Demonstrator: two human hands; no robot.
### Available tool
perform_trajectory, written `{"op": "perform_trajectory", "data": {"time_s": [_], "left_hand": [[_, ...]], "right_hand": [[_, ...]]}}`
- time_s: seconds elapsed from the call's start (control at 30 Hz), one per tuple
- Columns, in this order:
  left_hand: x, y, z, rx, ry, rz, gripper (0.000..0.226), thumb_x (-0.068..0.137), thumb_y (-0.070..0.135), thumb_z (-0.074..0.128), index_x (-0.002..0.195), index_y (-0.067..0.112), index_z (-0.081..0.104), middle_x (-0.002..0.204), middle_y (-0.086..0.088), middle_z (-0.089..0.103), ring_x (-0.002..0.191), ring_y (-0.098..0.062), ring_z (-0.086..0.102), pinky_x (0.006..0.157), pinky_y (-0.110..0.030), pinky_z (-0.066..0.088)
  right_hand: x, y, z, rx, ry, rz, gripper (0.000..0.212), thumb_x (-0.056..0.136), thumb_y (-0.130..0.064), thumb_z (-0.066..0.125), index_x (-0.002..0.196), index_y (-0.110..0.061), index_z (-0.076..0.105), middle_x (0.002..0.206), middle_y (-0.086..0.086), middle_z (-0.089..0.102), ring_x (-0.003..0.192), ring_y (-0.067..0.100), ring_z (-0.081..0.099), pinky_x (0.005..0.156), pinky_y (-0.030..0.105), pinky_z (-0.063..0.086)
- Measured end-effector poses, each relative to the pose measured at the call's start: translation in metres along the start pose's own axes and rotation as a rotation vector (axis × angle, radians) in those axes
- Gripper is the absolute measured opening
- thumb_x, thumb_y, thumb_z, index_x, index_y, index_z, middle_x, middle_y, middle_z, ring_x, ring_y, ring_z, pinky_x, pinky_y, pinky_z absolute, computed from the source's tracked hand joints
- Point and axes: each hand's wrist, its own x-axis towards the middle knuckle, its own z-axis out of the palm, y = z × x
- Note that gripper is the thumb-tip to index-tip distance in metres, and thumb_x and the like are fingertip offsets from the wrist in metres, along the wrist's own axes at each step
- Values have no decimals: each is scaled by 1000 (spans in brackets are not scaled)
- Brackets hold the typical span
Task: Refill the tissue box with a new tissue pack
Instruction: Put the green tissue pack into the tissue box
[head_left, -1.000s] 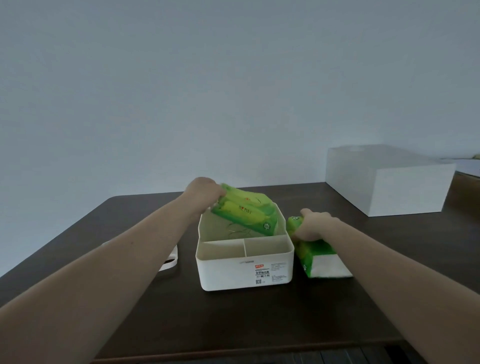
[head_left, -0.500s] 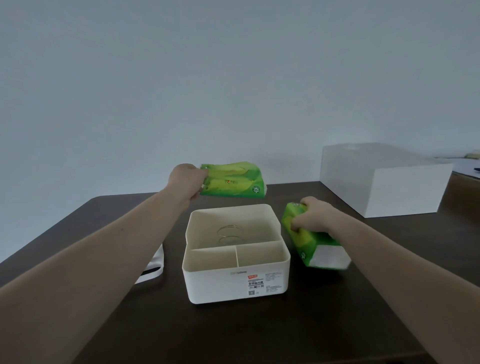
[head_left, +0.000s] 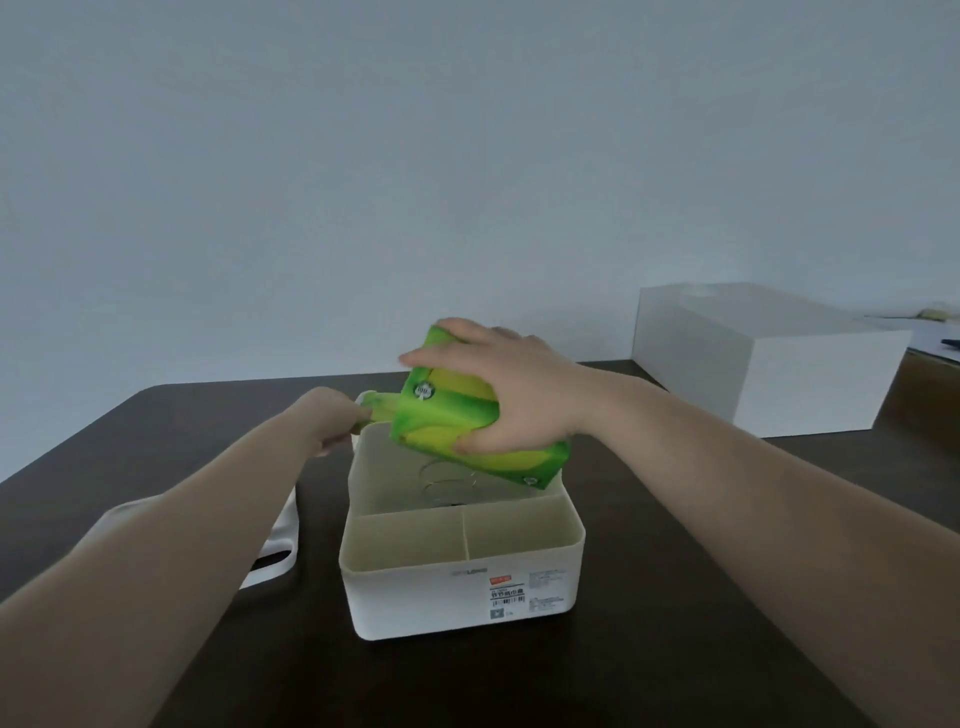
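The white tissue box (head_left: 457, 587) stands open on the dark table, lid off, with two small front compartments and a large rear one showing a wire spring. My right hand (head_left: 514, 395) grips a full green tissue pack (head_left: 447, 421), tilted over the rear compartment with its lower end at the box's right rim. My left hand (head_left: 332, 421) is behind the box's back left corner, closed on another green pack (head_left: 382, 410), mostly hidden behind the full pack.
The box's white lid (head_left: 275, 545) lies on the table to the left, partly under my left forearm. A large white box (head_left: 763, 358) stands at the back right. The dark table (head_left: 675, 623) reaches its front edge below the frame.
My right hand lifted the full pack from the table beside the box and brought it over the rear compartment. My left hand carried the other pack out of the box, back and down.
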Motion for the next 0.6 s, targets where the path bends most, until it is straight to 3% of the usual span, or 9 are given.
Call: {"op": "perform_trajectory", "data": {"time_s": [0.2, 0.4, 0.6], "left_hand": [[-7, -9, 3, 4, -61, -4, 30, 85, 2, 50, 56, 11, 44, 39, 2, 40, 34, -9, 32, 32, -11, 20], [-6, -20, -6, -11, -98, 9, 17, 86, 13, 58, 69, 10, 55, 61, -4, 52, 50, -12, 41, 38, -15, 24], [-15, -35, -20, 17, -109, 47, 16, 90, 21, 56, 78, 11, 62, 70, -4, 58, 59, -13, 48, 47, -20, 32]], "right_hand": [[19, -9, 19, -114, -187, -115, 79, 78, -43, 68, 142, -56, 24, 160, -12, 14, 141, 27, 28, 108, 53, 30], [28, -11, 25, -121, -218, -154, 80, 78, -44, 69, 145, -50, 26, 159, -13, 21, 142, 21, 28, 108, 51, 32], [27, -6, 35, 103, -293, -62, 76, 79, -37, 73, 144, -45, 34, 153, -12, 36, 140, 15, 33, 112, 42, 33]]}}
